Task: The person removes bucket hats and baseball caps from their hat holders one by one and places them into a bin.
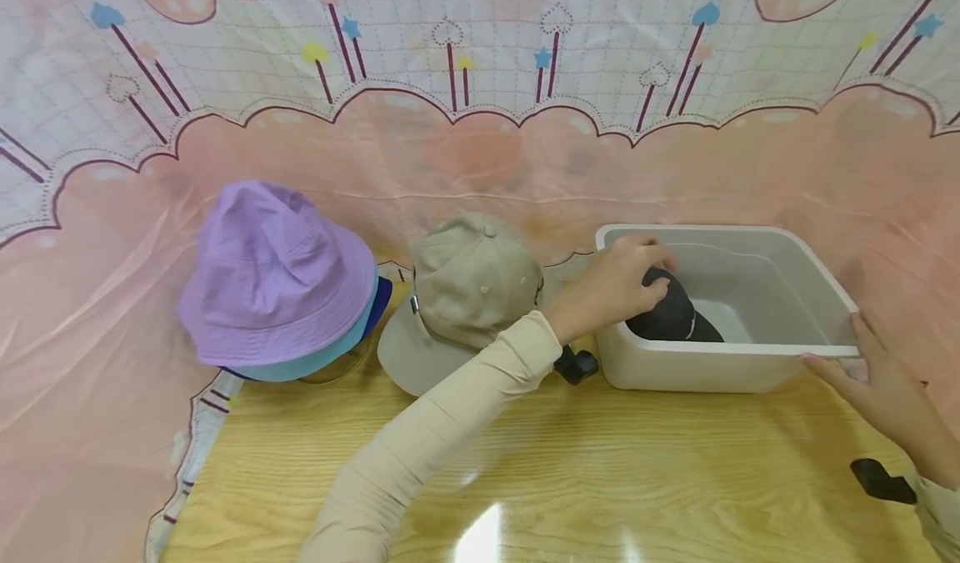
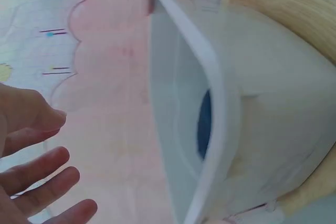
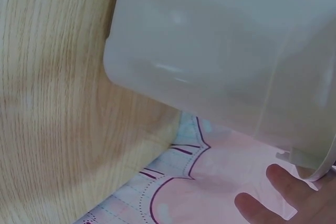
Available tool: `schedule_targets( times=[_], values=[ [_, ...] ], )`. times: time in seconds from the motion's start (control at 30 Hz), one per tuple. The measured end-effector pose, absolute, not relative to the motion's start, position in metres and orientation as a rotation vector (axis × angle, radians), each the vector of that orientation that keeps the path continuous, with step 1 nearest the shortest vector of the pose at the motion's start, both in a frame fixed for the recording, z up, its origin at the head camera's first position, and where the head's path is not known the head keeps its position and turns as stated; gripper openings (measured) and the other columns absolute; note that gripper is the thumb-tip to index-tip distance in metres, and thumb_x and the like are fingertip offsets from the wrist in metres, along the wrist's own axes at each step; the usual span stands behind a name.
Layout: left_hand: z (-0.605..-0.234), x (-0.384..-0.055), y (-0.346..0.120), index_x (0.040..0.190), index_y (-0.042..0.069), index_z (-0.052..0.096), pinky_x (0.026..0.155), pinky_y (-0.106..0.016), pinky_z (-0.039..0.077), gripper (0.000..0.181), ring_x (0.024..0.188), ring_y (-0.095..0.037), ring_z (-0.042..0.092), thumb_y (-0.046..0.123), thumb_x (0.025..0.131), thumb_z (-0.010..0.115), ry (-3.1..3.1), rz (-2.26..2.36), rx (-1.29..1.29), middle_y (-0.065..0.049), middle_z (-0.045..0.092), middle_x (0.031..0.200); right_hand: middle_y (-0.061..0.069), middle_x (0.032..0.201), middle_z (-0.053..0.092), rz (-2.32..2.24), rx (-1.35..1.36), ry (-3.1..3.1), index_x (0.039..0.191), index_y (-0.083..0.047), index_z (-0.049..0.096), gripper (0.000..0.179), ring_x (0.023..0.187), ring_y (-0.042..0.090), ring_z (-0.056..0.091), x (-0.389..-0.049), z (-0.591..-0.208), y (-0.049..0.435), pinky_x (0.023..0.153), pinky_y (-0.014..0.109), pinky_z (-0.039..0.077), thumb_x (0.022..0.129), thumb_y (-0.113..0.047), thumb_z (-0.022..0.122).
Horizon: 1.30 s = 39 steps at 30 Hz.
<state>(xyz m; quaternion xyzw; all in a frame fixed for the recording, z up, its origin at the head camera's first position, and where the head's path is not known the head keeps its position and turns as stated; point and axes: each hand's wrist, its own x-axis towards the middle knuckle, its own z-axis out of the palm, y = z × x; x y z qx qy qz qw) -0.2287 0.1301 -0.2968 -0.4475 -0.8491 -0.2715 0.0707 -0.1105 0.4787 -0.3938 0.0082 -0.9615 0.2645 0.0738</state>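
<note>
A black cap (image 1: 670, 311) sits inside a light grey plastic bin (image 1: 697, 367), near its left end. My left hand (image 1: 618, 284) hovers above the cap with its fingers apart. The left wrist view shows this hand (image 2: 34, 166) loosely spread and holding nothing, with a dark sliver of the cap (image 2: 204, 124) visible past the rim. At the bin's front right corner my right hand (image 1: 877, 379) grips the rim, thumb at the front and fingers along the right side. Only some fingertips of that hand (image 3: 289, 198) appear in the right wrist view.
Left of the bin a beige cap (image 1: 480, 284) lies on the wooden table (image 1: 600, 480). Farther left is a stack of bucket hats, a purple hat (image 1: 277, 279) on top of a light blue one (image 1: 315, 361). A patterned pink cloth (image 1: 480, 163) hangs behind.
</note>
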Motion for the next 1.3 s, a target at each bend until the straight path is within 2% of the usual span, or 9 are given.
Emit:
schedule_targets(
  times=[0.2, 0.4, 0.6, 0.73, 0.93, 1.2, 1.3],
  values=[
    [-0.279, -0.228, 0.106, 0.117, 0.010, 0.063, 0.088, -0.021, 0.041, 0.028, 0.107, -0.018, 0.053, 0.018, 0.090, 0.062, -2.509, -0.745, -1.311, -0.003, 0.059, 0.117, 0.018, 0.154, -0.016, 0.785, 0.034, -2.872, 0.148, -0.003, -0.007, 0.091, 0.132, 0.055, -0.009, -0.111, -0.395, 0.479, 0.094, 0.075, -0.003, 0.092, -0.030, 0.059],
    [-0.268, -0.231, 0.078, 0.123, 0.012, 0.059, 0.094, -0.023, 0.038, 0.038, 0.110, -0.017, 0.053, 0.022, 0.086, 0.064, -2.495, -0.672, -1.220, -0.001, 0.058, 0.123, 0.018, 0.153, -0.017, 0.779, 0.021, -2.883, 0.148, -0.003, -0.008, 0.091, 0.132, 0.056, -0.009, -0.110, -0.395, 0.479, 0.094, 0.074, -0.003, 0.092, -0.031, 0.059],
    [-0.260, -0.230, 0.050, 0.130, 0.012, 0.056, 0.102, -0.032, 0.036, 0.046, 0.123, -0.023, 0.048, 0.022, 0.085, 0.065, -2.515, -0.665, -1.143, -0.008, 0.052, 0.134, 0.018, 0.153, -0.017, 0.758, 0.011, -2.889, 0.148, -0.003, -0.008, 0.092, 0.132, 0.056, -0.008, -0.110, -0.395, 0.478, 0.093, 0.075, -0.002, 0.092, -0.031, 0.060],
    [-0.257, -0.228, 0.031, 0.133, 0.014, 0.053, 0.103, -0.036, 0.037, 0.052, 0.126, -0.026, 0.045, 0.026, 0.084, 0.067, -2.559, -0.665, -1.084, -0.010, 0.046, 0.140, 0.018, 0.153, -0.017, 0.771, 0.022, -2.880, 0.148, -0.004, -0.008, 0.092, 0.133, 0.055, -0.009, -0.111, -0.396, 0.478, 0.093, 0.075, -0.003, 0.091, -0.030, 0.060],
    [-0.258, -0.226, 0.007, 0.131, 0.014, 0.056, 0.092, -0.045, 0.045, 0.055, 0.123, -0.028, 0.049, 0.026, 0.080, 0.072, -2.545, -0.618, -0.999, -0.012, 0.045, 0.141, 0.019, 0.153, -0.017, 0.773, 0.051, -2.872, 0.148, -0.003, -0.008, 0.092, 0.132, 0.055, -0.011, -0.111, -0.396, 0.479, 0.092, 0.075, -0.004, 0.091, -0.028, 0.060],
    [-0.264, -0.230, -0.017, 0.127, 0.014, 0.058, 0.091, -0.049, 0.045, 0.049, 0.124, -0.029, 0.047, 0.026, 0.082, 0.072, -2.553, -0.618, -0.958, -0.012, 0.047, 0.139, 0.017, 0.153, -0.018, 0.772, 0.029, -2.886, 0.148, -0.003, -0.008, 0.092, 0.133, 0.054, -0.012, -0.111, -0.395, 0.477, 0.092, 0.075, -0.004, 0.091, -0.029, 0.060],
    [-0.268, -0.232, -0.024, 0.127, 0.013, 0.058, 0.094, -0.049, 0.043, 0.047, 0.124, -0.028, 0.047, 0.026, 0.083, 0.070, -2.562, -0.612, -0.948, -0.013, 0.048, 0.138, 0.017, 0.153, -0.019, 0.784, 0.010, -2.892, 0.148, -0.004, -0.009, 0.092, 0.132, 0.055, -0.012, -0.110, -0.394, 0.476, 0.092, 0.075, -0.004, 0.092, -0.030, 0.059]
  ],
)
